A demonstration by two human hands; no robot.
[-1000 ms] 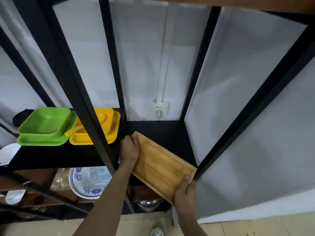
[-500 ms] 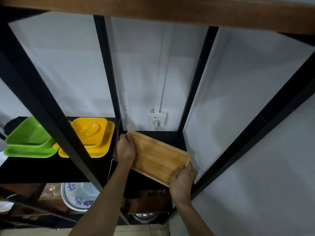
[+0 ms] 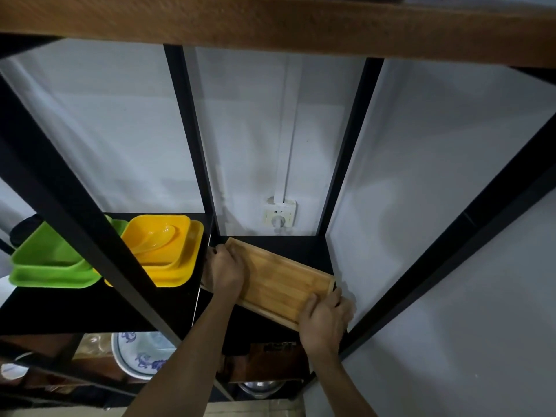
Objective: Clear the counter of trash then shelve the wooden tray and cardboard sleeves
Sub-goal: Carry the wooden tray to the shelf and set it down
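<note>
The wooden tray [image 3: 279, 281] lies at a slant on the black shelf [image 3: 304, 246] of the right-hand bay, between two black uprights. My left hand [image 3: 225, 273] grips its left end, fingers wrapped over the rim. My right hand [image 3: 326, 319] holds its near right corner at the shelf's front edge. The tray's far corner points toward the wall socket. No cardboard sleeves or trash are in view.
Yellow bowls [image 3: 164, 251] and green bowls [image 3: 48, 263] sit on the same shelf level to the left. A blue-patterned plate [image 3: 141, 353] and metal bowl [image 3: 260, 388] rest on lower shelves. A wall socket [image 3: 278, 215] is behind. A wooden shelf board [image 3: 270, 22] runs overhead.
Both hands have pushed the tray deeper onto the shelf, and it has turned flatter. My view has moved closer and tilted upward.
</note>
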